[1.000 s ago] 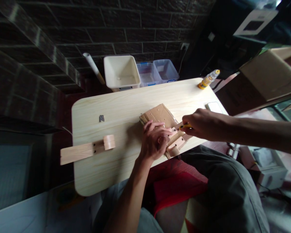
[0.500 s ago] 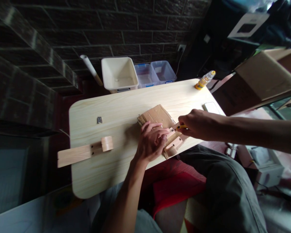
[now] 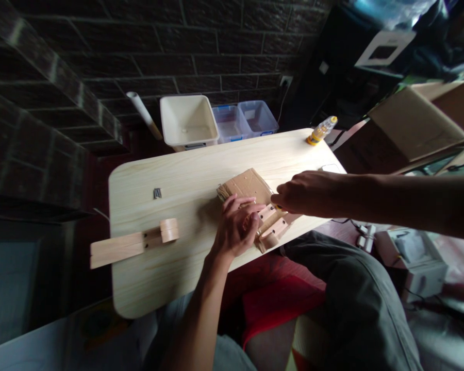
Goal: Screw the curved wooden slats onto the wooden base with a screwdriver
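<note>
My left hand (image 3: 237, 224) rests over the cardboard slab (image 3: 249, 183) with its fingers curled, thumb and fingertips gripping the near end of a light wooden piece (image 3: 267, 212). Dark holes or screw heads show in that piece. Beside it lies a second wooden block with a rounded end (image 3: 274, 233), also marked by dark spots. My right hand (image 3: 294, 193) is closed around a yellow-handled screwdriver (image 3: 279, 207), just right of the wood; only a sliver of yellow shows beneath the fingers, and the tip is hidden.
Another wooden assembly (image 3: 118, 249) overhangs the table's left edge. Several dark screws (image 3: 157, 193) lie farther back. A clear yellow-ended bottle-shaped container (image 3: 321, 131) stands at the far right corner, near a partly covered white object (image 3: 330, 168). Plastic bins (image 3: 189, 121) sit beyond the table.
My right hand has shifted slightly left and turned, covering more of the screwdriver. My left hand keeps its hold. The whole view has shifted slightly.
</note>
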The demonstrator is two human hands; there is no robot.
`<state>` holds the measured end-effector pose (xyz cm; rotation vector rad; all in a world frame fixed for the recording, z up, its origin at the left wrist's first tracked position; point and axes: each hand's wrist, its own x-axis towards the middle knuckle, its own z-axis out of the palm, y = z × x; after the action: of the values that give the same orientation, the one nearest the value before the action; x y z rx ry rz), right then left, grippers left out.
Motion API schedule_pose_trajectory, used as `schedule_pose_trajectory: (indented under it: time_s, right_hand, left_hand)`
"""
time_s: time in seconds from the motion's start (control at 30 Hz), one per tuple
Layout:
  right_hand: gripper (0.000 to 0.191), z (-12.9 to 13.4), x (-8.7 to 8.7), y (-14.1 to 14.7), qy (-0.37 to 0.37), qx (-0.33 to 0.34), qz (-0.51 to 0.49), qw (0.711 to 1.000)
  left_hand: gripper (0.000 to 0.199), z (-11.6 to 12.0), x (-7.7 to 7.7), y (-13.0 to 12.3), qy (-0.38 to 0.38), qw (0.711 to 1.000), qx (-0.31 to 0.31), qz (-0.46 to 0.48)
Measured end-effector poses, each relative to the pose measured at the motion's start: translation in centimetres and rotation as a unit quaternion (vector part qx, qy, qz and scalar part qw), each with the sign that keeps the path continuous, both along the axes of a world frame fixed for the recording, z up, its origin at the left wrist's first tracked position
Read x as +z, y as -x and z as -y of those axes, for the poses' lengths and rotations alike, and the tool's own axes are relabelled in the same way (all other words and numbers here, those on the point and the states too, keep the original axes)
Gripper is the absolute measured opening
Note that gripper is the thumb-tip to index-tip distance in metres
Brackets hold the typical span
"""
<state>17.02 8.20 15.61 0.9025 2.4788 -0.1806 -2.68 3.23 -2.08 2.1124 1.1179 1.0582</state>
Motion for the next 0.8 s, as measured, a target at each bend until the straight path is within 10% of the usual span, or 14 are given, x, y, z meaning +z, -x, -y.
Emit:
schedule_pose_trajectory:
  time_s: [0.3,0.8]
  right_hand:
    - [0.022,-1.01,-0.55,-0.40,0.015,0.106,0.017,0.994]
    - [0.019,-0.88,-0.41,0.34,0.018,0.033,0.079,0.996]
  left_hand:
    - [0.040,-0.06,0.68,-0.09,0.008,1.000,-0.009,0.007]
    - [0.036,0.10,0.48,-0.29,0.012,1.000,-0.012,0.024]
